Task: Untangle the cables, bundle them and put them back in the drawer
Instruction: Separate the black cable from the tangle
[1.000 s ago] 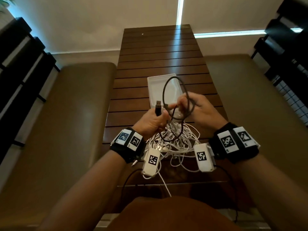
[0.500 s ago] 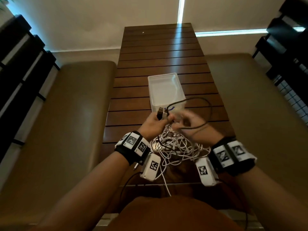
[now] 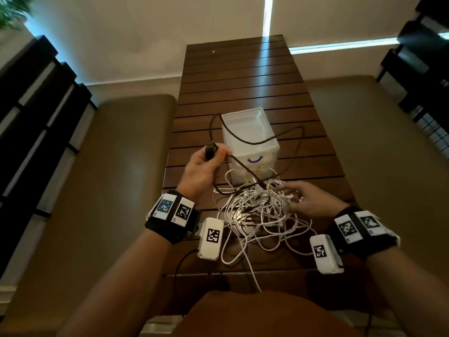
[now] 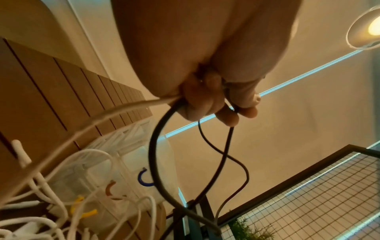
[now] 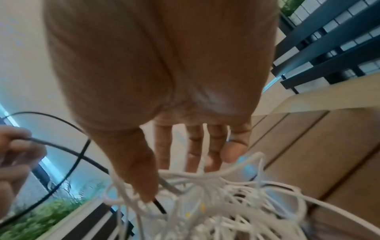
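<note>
A clear plastic drawer [image 3: 250,132] stands on the slatted wooden tabletop [image 3: 243,76] just beyond both hands, with small coloured clips showing through its near wall, and upholstered benches [image 3: 109,166] flank the tabletop on either side. Between the hands and under the right one lies a snarl of white cables [image 3: 257,215], which the black cable [image 3: 257,139] runs down into; its wide loop also hangs across the drawer's open top and down the drawer's right side, so it is not yet free of the pile. Half a second ago both hands were close together working the black loop over the heap; now they have parted, the left risen and swung leftward with the plug, the right dropped onto the tangle. The left hand [image 3: 201,166] is raised, fingers [image 4: 207,104] curled round the black cable with its USB plug [image 3: 211,149] sticking up above them; a white strand seems to be caught in the same grip. The right hand [image 3: 306,200] lies low, palm down, fingers [image 5: 211,146] spread and straight, tips reaching into the white cables without closing on any.
</note>
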Tool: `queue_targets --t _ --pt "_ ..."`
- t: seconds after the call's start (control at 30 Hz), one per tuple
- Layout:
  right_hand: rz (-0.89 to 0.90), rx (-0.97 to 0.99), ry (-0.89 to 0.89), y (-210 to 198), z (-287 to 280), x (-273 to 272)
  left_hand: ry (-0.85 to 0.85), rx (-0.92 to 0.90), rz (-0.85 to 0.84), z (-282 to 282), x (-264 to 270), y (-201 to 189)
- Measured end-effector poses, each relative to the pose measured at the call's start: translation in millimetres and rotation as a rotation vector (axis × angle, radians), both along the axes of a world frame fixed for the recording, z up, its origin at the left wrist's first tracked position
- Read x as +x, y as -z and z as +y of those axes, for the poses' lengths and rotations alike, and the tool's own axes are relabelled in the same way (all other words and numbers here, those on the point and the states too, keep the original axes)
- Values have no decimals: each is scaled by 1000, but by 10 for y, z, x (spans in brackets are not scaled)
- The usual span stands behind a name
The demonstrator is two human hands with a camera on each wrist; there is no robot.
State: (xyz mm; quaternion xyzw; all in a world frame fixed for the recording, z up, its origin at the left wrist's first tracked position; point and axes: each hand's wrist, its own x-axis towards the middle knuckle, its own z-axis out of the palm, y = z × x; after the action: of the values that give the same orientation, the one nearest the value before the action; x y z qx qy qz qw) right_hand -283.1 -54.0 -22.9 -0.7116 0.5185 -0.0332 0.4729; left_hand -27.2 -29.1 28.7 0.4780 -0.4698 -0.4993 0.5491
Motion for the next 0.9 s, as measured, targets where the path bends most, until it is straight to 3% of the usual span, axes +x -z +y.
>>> queue_targets --t 0.13,0.33,0.53,0.6,0.73,0.83,0.9 --pt "-226 -13 -8 -244 6 241 143 -26 59 40 -161 -164" --pt "-329 -195 113 -247 -14 345 225 -8 196 32 -194 -250" --pt "-482 -345 71 -335 -31 359 293 274 -149 11 -413 123" --pt "-562 -341 111 -356 -19 335 324 274 -183 7 -465 189" --pt "-705 -334 76 -451 49 345 371 201 -408 36 -554 302" --pt "-809 -327 156 -504 113 427 315 230 -390 21 -593 318" --pt "-778 -337 286 -447 181 446 269 219 -309 -23 -547 312"
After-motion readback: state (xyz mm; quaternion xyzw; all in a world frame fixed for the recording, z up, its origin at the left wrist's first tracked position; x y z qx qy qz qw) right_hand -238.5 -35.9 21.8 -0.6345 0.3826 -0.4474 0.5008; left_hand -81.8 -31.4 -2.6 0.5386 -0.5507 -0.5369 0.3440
